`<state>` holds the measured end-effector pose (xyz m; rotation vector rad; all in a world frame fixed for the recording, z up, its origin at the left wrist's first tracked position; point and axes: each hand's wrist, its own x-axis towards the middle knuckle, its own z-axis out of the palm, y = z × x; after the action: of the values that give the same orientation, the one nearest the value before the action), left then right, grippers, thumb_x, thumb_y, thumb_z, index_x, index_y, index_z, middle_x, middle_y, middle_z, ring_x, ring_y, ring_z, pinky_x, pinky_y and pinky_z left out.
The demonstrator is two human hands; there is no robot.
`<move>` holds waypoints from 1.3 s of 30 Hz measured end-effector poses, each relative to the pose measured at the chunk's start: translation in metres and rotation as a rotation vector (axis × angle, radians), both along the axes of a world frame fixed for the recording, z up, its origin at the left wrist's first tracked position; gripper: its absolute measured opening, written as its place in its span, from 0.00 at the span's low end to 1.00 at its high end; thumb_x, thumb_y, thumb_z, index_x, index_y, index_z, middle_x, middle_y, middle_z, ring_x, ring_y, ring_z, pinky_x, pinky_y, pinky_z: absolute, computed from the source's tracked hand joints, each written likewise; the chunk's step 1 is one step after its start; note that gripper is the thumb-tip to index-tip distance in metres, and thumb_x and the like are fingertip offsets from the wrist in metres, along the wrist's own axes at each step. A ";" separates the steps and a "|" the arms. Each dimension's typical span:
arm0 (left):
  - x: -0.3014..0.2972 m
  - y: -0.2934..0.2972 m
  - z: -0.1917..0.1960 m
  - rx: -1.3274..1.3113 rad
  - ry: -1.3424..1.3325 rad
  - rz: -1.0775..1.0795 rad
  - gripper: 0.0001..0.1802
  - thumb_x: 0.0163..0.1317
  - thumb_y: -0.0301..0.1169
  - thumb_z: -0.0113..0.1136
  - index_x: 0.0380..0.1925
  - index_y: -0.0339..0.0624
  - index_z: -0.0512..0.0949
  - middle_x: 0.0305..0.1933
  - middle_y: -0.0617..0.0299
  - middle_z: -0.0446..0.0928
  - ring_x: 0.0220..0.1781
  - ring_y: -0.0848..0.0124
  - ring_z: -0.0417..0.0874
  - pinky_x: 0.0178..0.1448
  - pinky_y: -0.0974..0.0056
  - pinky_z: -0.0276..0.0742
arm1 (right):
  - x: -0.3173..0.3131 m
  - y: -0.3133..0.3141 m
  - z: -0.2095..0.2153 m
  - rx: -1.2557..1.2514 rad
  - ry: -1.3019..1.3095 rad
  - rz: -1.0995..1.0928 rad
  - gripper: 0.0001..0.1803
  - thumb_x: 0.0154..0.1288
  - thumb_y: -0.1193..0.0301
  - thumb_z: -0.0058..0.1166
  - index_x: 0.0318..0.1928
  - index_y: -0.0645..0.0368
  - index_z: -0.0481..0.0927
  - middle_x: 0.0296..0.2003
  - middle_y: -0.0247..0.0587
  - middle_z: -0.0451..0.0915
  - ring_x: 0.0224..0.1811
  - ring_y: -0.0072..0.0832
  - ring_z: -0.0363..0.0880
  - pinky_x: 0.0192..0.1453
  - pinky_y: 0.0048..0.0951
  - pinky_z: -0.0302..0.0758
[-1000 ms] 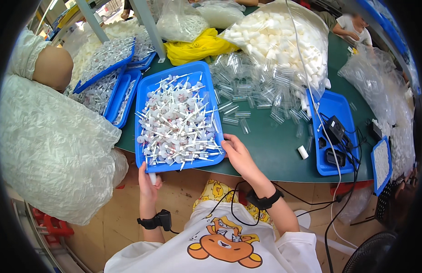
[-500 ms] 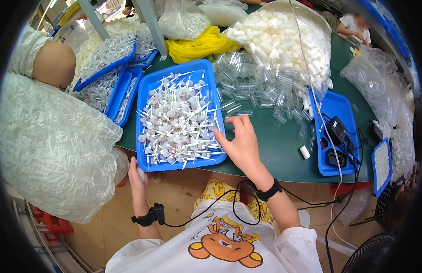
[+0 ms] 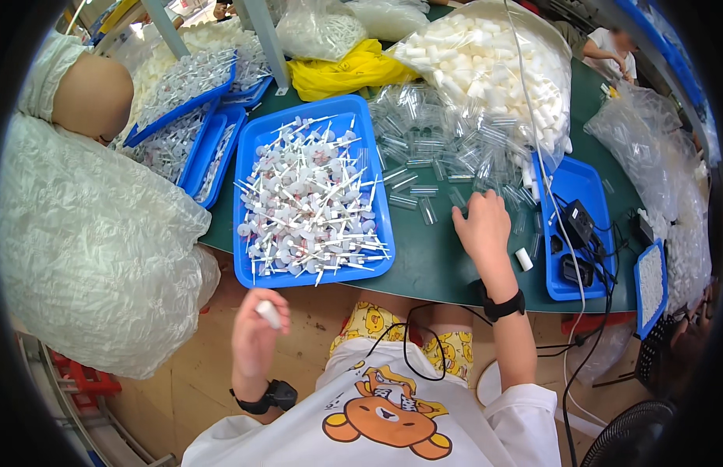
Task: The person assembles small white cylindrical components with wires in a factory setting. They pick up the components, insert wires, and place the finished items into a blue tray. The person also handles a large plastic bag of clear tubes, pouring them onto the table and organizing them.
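My left hand (image 3: 256,331) is raised in front of the table edge, its fingers closed round a small white cylindrical cap (image 3: 268,314). Over the near edge of a heap of clear plastic tubes (image 3: 423,163) is my right hand (image 3: 486,229), thumb apart from the curled fingers. Its fingertips reach the tubes, and nothing shows held in it. Between the hands, a blue tray (image 3: 381,272) is piled with thin white sticks carrying translucent round pieces (image 3: 311,202). A lone white cap (image 3: 523,259) lies right of my right hand.
Behind the tubes sits a big clear bag of white caps (image 3: 486,62), beside a yellow bag (image 3: 338,74). A blue tray (image 3: 568,292) holds black adapters and cables at right. More filled blue trays (image 3: 213,159) stand at left, near a large whitish sack (image 3: 96,249).
My right hand has gone from the tray's right edge to the tubes. My left hand has left the tray's lower left corner and come nearer to me, holding the white cap.
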<state>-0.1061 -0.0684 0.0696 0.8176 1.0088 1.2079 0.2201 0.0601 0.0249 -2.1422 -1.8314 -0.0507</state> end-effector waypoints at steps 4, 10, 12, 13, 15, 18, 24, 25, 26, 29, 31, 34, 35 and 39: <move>0.036 0.004 -0.001 0.311 0.510 -0.506 0.16 0.61 0.24 0.48 0.50 0.36 0.68 0.39 0.61 0.65 0.41 0.71 0.75 0.48 0.67 0.73 | -0.033 0.009 0.019 0.202 -0.011 0.192 0.08 0.51 0.71 0.58 0.29 0.63 0.76 0.31 0.50 0.72 0.38 0.45 0.73 0.42 0.41 0.72; 0.105 0.035 -0.008 0.414 0.589 -0.728 0.16 0.62 0.28 0.55 0.47 0.35 0.66 0.43 0.57 0.68 0.43 0.68 0.77 0.46 0.66 0.75 | -0.092 0.060 0.024 0.235 0.226 0.501 0.10 0.55 0.72 0.54 0.37 0.62 0.73 0.34 0.52 0.71 0.39 0.47 0.73 0.44 0.42 0.71; 0.129 0.045 -0.011 0.410 0.743 -0.670 0.16 0.60 0.28 0.56 0.45 0.35 0.65 0.43 0.54 0.70 0.41 0.64 0.78 0.42 0.63 0.75 | -0.099 0.075 0.017 0.233 0.238 0.493 0.12 0.54 0.73 0.55 0.38 0.64 0.72 0.36 0.54 0.71 0.40 0.48 0.73 0.43 0.43 0.72; 0.140 0.048 -0.013 0.413 0.818 -0.641 0.16 0.60 0.28 0.57 0.44 0.35 0.64 0.43 0.52 0.71 0.41 0.62 0.79 0.41 0.62 0.75 | -0.099 0.080 0.014 0.224 0.227 0.487 0.13 0.52 0.73 0.56 0.38 0.65 0.72 0.36 0.55 0.71 0.41 0.49 0.73 0.42 0.44 0.73; 0.155 0.057 -0.032 0.470 0.861 -0.515 0.17 0.58 0.27 0.57 0.43 0.35 0.63 0.41 0.50 0.71 0.39 0.57 0.79 0.38 0.59 0.75 | -0.097 0.087 0.009 0.227 0.265 0.497 0.15 0.51 0.73 0.59 0.38 0.66 0.71 0.36 0.55 0.71 0.40 0.49 0.73 0.40 0.44 0.74; 0.174 0.070 -0.054 0.546 0.898 -0.328 0.16 0.55 0.23 0.57 0.41 0.35 0.63 0.40 0.46 0.70 0.37 0.48 0.77 0.37 0.52 0.73 | -0.082 0.085 0.014 0.195 0.487 0.530 0.19 0.50 0.72 0.61 0.39 0.65 0.68 0.34 0.52 0.73 0.37 0.47 0.75 0.39 0.41 0.74; 0.186 0.081 -0.076 0.477 0.813 -0.249 0.14 0.54 0.19 0.56 0.38 0.35 0.64 0.40 0.47 0.65 0.37 0.46 0.75 0.37 0.50 0.73 | -0.027 0.053 0.031 0.163 0.889 0.416 0.18 0.49 0.72 0.61 0.36 0.62 0.65 0.27 0.49 0.77 0.30 0.45 0.78 0.36 0.40 0.73; 0.186 0.080 -0.073 0.392 0.714 -0.257 0.12 0.54 0.18 0.56 0.37 0.35 0.65 0.41 0.50 0.65 0.37 0.51 0.77 0.38 0.54 0.74 | -0.016 0.045 0.027 0.128 0.787 0.355 0.18 0.49 0.71 0.60 0.36 0.62 0.65 0.26 0.48 0.77 0.30 0.45 0.78 0.36 0.40 0.73; 0.188 0.080 -0.075 0.423 0.689 -0.248 0.12 0.54 0.18 0.56 0.38 0.35 0.66 0.42 0.51 0.64 0.38 0.52 0.77 0.39 0.55 0.75 | -0.002 0.036 0.025 0.094 0.681 0.289 0.18 0.49 0.70 0.60 0.36 0.62 0.66 0.26 0.48 0.78 0.30 0.45 0.79 0.36 0.40 0.73; 0.190 0.077 -0.080 0.492 0.666 -0.249 0.12 0.54 0.19 0.55 0.38 0.35 0.68 0.47 0.51 0.64 0.43 0.56 0.78 0.45 0.59 0.75 | 0.021 0.024 0.012 -0.084 0.522 0.141 0.18 0.49 0.67 0.59 0.36 0.62 0.68 0.24 0.47 0.79 0.32 0.44 0.80 0.36 0.41 0.74; 0.191 0.074 -0.073 0.527 0.714 -0.293 0.12 0.54 0.19 0.56 0.39 0.35 0.69 0.52 0.50 0.64 0.50 0.58 0.77 0.51 0.62 0.75 | 0.025 0.023 0.004 -0.159 0.425 0.099 0.17 0.52 0.65 0.58 0.37 0.62 0.70 0.25 0.48 0.79 0.32 0.46 0.80 0.36 0.42 0.74; 0.186 0.073 -0.072 0.655 0.696 -0.338 0.11 0.55 0.21 0.55 0.40 0.37 0.71 0.60 0.48 0.61 0.58 0.52 0.72 0.58 0.59 0.70 | 0.019 0.024 -0.001 -0.060 0.360 0.135 0.17 0.54 0.65 0.57 0.39 0.63 0.71 0.26 0.49 0.79 0.32 0.46 0.79 0.37 0.42 0.74; 0.184 0.072 -0.071 0.619 0.667 -0.375 0.11 0.56 0.21 0.54 0.41 0.38 0.72 0.64 0.46 0.59 0.62 0.51 0.68 0.60 0.57 0.67 | 0.017 0.024 0.000 -0.043 0.377 0.145 0.17 0.55 0.65 0.57 0.40 0.64 0.72 0.26 0.49 0.79 0.32 0.47 0.79 0.37 0.42 0.74; 0.150 0.053 -0.031 0.653 0.617 -0.450 0.12 0.56 0.19 0.53 0.42 0.37 0.75 0.58 0.49 0.69 0.58 0.58 0.73 0.56 0.62 0.72 | 0.008 0.009 0.016 -0.009 0.466 0.210 0.16 0.56 0.66 0.56 0.39 0.65 0.74 0.27 0.49 0.80 0.31 0.46 0.79 0.35 0.41 0.74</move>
<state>0.0436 -0.0151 0.0388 1.9050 0.8272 0.8966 0.2277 0.0688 0.0407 -1.7611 -1.7538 0.4644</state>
